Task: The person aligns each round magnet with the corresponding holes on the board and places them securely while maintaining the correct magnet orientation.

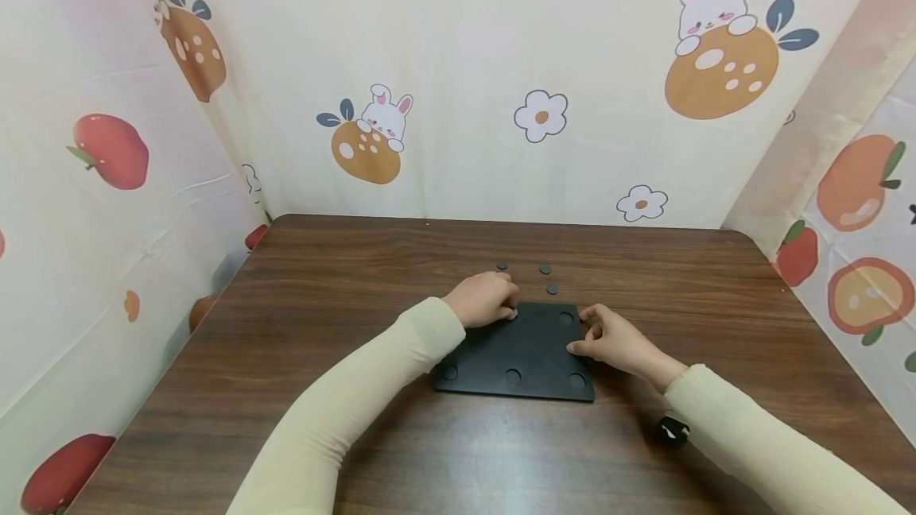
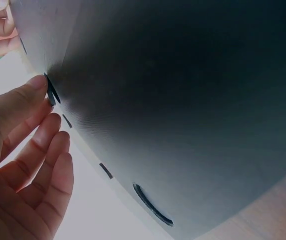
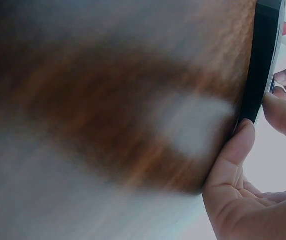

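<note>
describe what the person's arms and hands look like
The left sleeve and right sleeve are long, plain and pale cream-yellow. The left hand and right hand are bare, with no gloves or rings showing. A small black item, with a whitish mark, shows beside the right sleeve; I cannot tell what it is.

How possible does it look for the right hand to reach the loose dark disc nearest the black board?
Probably yes: the right hand is close, at the right edge of the black board, with nothing visible between it and the disc.
</note>
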Demonstrator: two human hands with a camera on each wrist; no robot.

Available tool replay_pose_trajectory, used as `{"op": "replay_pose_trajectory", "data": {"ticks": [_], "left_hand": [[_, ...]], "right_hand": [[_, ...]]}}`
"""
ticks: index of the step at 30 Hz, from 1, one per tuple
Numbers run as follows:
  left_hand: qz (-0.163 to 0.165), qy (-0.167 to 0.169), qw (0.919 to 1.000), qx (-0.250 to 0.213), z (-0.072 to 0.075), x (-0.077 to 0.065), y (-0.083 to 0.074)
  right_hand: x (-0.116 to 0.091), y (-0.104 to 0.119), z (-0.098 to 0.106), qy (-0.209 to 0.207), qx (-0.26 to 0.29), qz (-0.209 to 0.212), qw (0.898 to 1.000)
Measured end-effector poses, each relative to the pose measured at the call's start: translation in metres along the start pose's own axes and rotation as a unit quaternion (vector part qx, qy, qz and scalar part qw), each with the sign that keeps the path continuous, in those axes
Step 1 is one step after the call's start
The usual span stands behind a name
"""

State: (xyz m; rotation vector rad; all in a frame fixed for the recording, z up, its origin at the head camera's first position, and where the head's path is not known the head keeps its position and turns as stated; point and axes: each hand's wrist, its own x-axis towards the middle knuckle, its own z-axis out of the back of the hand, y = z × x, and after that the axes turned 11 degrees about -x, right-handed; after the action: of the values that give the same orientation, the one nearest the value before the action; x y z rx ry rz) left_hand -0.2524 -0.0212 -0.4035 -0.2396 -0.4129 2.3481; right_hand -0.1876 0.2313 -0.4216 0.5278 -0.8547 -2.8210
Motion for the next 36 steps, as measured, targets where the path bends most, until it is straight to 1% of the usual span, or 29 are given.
{"op": "replay_pose_trajectory", "data": {"ticks": [10,19,27,36], "left_hand": [[0.003,0.005,1.0000,0.004,-0.0016,0.0013,-0.0001],[0.007,0.007,0.9999,-0.002,-0.0005,0.0001,-0.0009],[0.012,0.012,0.9998,-0.001,-0.0001,-0.0002,-0.0013],[0.009,0.013,0.9999,-0.005,0.0008,-0.0007,-0.0016]], "right_hand": [[-0.0005,0.0009,0.0007,-0.001,0.000,-0.002,1.000],[0.0000,0.0020,0.0009,-0.001,0.000,-0.007,1.000],[0.0006,0.0014,0.0008,0.002,0.005,0.000,1.000],[0.0017,0.0004,0.0015,0.002,0.005,-0.001,1.000]]}}
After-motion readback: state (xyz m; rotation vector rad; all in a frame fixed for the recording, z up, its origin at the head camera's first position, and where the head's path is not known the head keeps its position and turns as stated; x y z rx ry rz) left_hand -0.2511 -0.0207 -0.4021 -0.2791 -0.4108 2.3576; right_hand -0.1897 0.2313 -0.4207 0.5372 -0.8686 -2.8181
